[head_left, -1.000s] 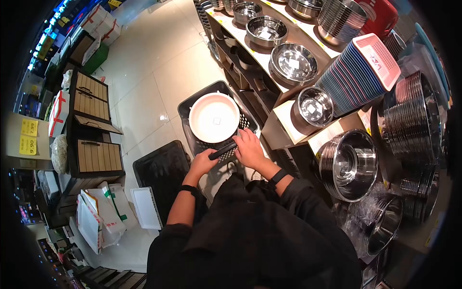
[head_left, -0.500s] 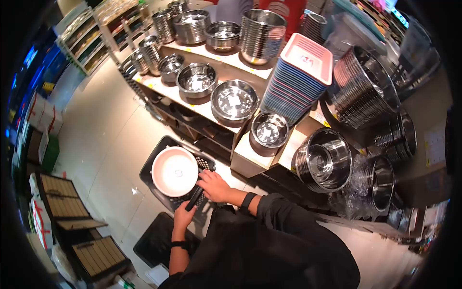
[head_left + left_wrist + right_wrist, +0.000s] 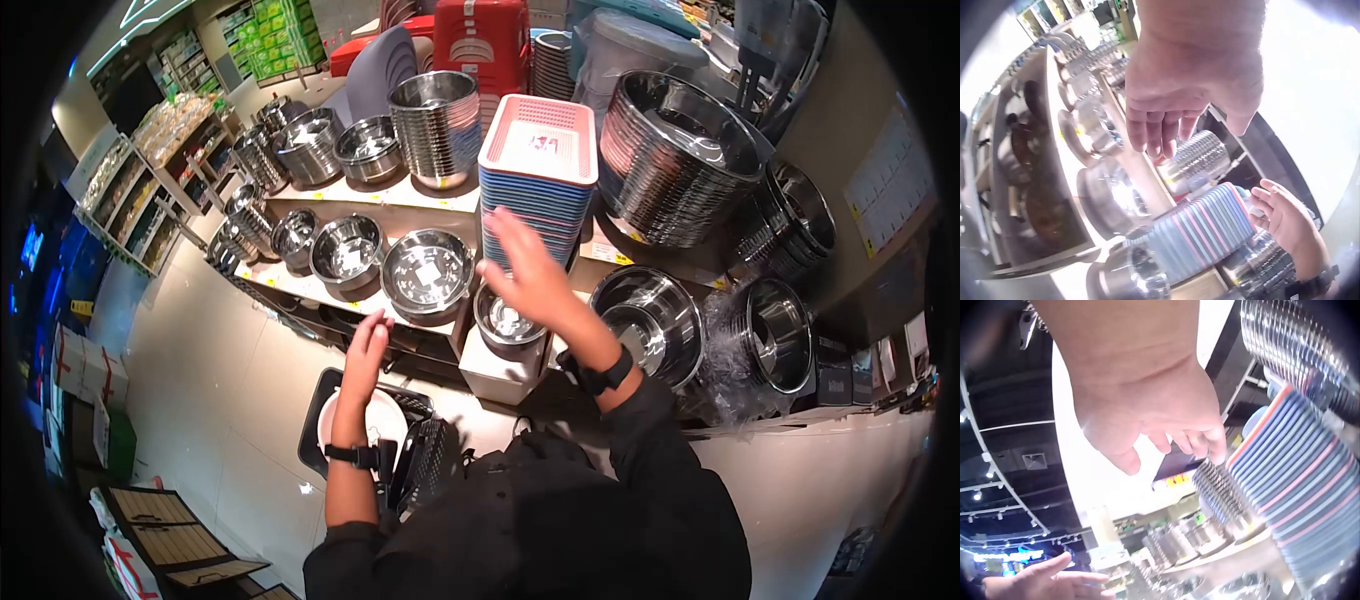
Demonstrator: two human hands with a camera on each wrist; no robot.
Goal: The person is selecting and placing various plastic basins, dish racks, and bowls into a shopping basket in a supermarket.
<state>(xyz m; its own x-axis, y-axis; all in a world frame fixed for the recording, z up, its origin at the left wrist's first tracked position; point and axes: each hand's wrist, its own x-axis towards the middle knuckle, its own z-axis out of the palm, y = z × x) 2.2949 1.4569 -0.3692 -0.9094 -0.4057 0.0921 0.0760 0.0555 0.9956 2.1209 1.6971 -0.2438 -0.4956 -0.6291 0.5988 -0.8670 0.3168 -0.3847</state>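
My right hand is raised with its fingers spread, and holds nothing. It overlaps the front of a tall stack of rectangular plastic baskets, topped by a pink basket. To its left, my empty left hand is lifted over the black shopping basket, fingers extended. Inside that shopping basket lies a round pale pink basin, partly hidden by the left forearm. In the right wrist view, the stack stands beside my right fingers. The left wrist view has my left fingers pointing down, in front of the shelf's steel bowls.
Steel basins line the lower shelf tier, with a tall stack of steel pots behind. Large nested steel bowls stand right of the plastic baskets. Plastic-wrapped bowls sit at the right edge. Wooden crates are at lower left.
Both hands have let go of the shopping basket's black handle, risen and moved apart, the right one toward the stacked plastic baskets. The head view has turned up toward the shelves.
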